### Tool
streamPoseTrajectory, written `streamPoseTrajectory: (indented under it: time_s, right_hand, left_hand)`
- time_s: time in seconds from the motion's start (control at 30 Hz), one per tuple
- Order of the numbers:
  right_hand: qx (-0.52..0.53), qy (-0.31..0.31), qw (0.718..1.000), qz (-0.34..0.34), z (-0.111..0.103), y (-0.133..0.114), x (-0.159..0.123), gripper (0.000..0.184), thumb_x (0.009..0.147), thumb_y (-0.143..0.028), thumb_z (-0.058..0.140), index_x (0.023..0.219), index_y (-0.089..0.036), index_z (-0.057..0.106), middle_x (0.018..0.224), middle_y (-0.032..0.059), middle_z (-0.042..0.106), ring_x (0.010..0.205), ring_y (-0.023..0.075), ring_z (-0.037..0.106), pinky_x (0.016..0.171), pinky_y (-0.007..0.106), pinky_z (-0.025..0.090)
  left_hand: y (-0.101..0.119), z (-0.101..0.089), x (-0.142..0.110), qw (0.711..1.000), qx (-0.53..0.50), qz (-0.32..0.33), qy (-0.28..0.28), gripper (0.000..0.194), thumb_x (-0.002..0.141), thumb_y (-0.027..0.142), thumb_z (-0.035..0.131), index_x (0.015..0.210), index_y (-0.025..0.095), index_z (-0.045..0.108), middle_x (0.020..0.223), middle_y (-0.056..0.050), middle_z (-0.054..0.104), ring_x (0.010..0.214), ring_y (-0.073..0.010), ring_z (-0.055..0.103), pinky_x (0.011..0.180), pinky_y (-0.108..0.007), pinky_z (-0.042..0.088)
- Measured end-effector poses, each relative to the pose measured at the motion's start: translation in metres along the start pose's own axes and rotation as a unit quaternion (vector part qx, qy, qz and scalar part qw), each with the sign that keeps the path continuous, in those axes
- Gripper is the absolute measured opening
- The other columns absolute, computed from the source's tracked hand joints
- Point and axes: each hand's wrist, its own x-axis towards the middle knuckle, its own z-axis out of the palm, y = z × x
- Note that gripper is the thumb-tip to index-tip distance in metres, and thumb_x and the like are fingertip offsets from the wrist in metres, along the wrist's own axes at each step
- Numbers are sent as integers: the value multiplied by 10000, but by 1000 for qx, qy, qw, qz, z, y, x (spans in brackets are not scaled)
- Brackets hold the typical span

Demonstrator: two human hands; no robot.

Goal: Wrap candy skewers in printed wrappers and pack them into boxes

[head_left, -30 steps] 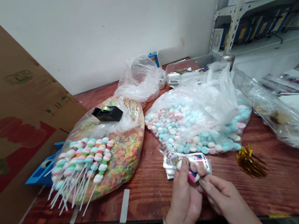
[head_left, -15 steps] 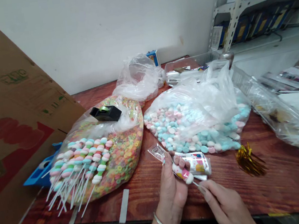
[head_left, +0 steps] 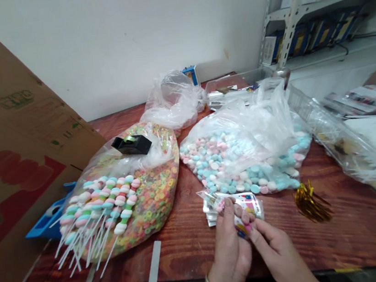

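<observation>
My left hand (head_left: 228, 251), with a metal bangle at the wrist, and my right hand (head_left: 275, 250) meet low at the middle of the table. Both pinch a small printed cellophane wrapper (head_left: 242, 226), which shows pink and blue between my fingers. Its contents are mostly hidden. Just behind my fingers lies a pile of printed packets (head_left: 245, 204). Farther left, marshmallow sticks (head_left: 103, 207) rest on a clear bag of coloured cereal rings (head_left: 153, 196). A clear bag of pastel candies (head_left: 243, 166) sits behind my hands.
A black tape dispenser (head_left: 132, 144) lies on the cereal bag, and gold foil ties (head_left: 310, 203) lie right of my hands. A cardboard sheet (head_left: 10, 136) leans in at left, over a blue plastic piece (head_left: 48, 219). A clear plastic tray (head_left: 236, 83) stands at the back of the wooden table (head_left: 345, 231).
My hands have closed together, and the marshmallow stick seen in my left hand is now hidden among my fingers. The pile of packets shows more fully behind them.
</observation>
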Motion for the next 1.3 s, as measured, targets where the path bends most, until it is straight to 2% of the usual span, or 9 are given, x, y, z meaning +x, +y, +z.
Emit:
streamPoseTrajectory:
  time_s: [0.23,0.37,0.47,0.57,0.77,0.87,1.0,1.07,1.3]
  right_hand:
    - [-84,-10,996,-40,-2,11,0,283,954,-394,429,820,-201,586,751,22,625,726,188,601,701,244,465]
    - [12,26,1000,-9,5,17,8,305,920,-465,481,954,-198,624,951,69,656,955,235,604,849,289,473]
    - [118,11,992,49,10,19,11,338,893,-520,521,835,-200,617,767,16,610,741,187,595,676,258,499]
    - [211,22,973,94,11,18,10,335,869,-552,558,844,-219,581,656,-44,520,541,113,470,556,216,458]
    - [355,35,927,114,13,8,7,390,792,-573,662,785,-215,511,527,-117,314,409,42,218,379,144,236]
    - [373,13,917,139,12,5,4,435,756,-622,665,806,-215,520,511,-137,251,388,32,130,354,152,225]
    - [195,114,973,49,7,8,-3,400,806,-590,627,917,-206,603,614,-53,456,523,95,411,499,187,408]
    - [175,156,972,21,2,9,-6,357,803,-551,659,906,-214,604,722,-26,514,649,109,475,602,179,438]
    - [397,-40,908,128,-14,7,-11,440,790,-640,608,756,-235,440,511,-131,254,365,30,104,346,158,186]
  left_hand:
    - [-2,-6,0,998,49,27,24,184,870,338,604,863,154,602,648,20,533,618,-97,525,672,-235,445]
    - [-18,-4,-6,996,83,11,19,218,864,357,607,933,152,639,797,-24,633,728,-114,578,741,-239,444]
    - [-23,-8,-8,993,116,1,38,348,871,439,564,1031,144,657,936,-80,685,865,-168,619,841,-280,445]
    - [-21,-14,-9,984,176,-6,31,431,877,476,530,1127,149,659,1047,-104,692,995,-213,616,952,-326,412]
    - [-12,-20,-16,979,170,-35,-105,432,814,421,633,1170,179,672,1202,-116,657,1170,-257,544,1033,-351,363]
    - [-11,-20,-17,983,168,-21,-75,350,822,367,643,1115,182,699,1123,-118,694,1124,-256,581,1013,-379,385]
    - [-13,-18,-15,967,252,17,-26,334,784,352,692,1054,157,725,1008,-113,728,1083,-270,600,996,-398,406]
    - [-14,-16,-15,952,304,24,-40,346,754,357,721,1031,152,736,989,-110,731,1075,-271,599,994,-385,411]
    - [-15,-17,-9,934,276,-140,-179,414,669,452,770,954,152,750,745,-83,703,620,-166,610,614,-274,484]
